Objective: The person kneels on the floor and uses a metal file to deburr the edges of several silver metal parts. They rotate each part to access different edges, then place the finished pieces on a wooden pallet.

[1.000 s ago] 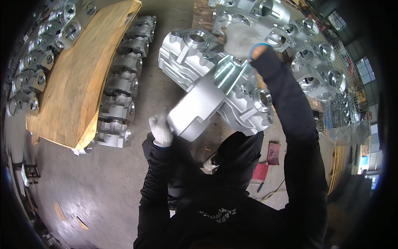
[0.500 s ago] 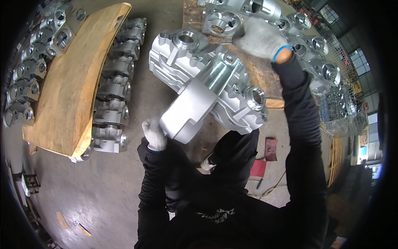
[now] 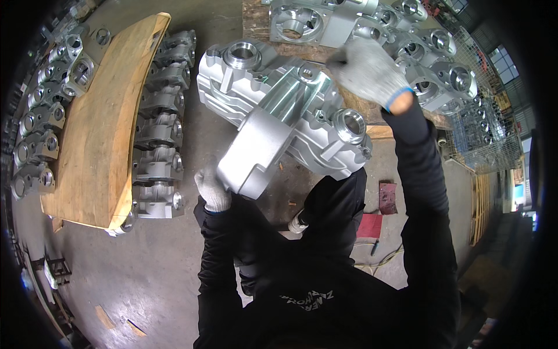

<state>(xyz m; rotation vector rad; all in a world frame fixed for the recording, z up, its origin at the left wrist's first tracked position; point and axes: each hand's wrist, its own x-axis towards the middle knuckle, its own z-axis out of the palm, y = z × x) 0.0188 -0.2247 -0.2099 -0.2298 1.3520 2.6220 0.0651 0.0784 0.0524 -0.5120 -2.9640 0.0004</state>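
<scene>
A large silver metal casting (image 3: pixel 256 145) lies tilted across the middle, with round machined bores at its two far ends and a smooth arm reaching toward me. My left hand (image 3: pixel 212 189), in a light grey glove, is closed around the near end of that arm; its fingertips are partly hidden. My right hand (image 3: pixel 369 70), gloved the same way with a blue cuff edge, is curled closed just beyond the casting's far right side. A thin dark edge shows by its fingers, but I cannot make out what it holds.
Similar castings (image 3: pixel 430 78) crowd a wooden bench (image 3: pixel 256 23) at the far right. To the left, a wooden board (image 3: pixel 99 139) runs between rows of castings (image 3: pixel 160 125). Red sheets (image 3: pixel 369 225), a dark-handled tool (image 3: pixel 374 248) and a cable (image 3: pixel 386 262) lie on the floor.
The view has shifted slightly, and the casting appears a little further left. My right hand has moved slightly nearer along the casting's far side, still closed. My left hand keeps its hold.
</scene>
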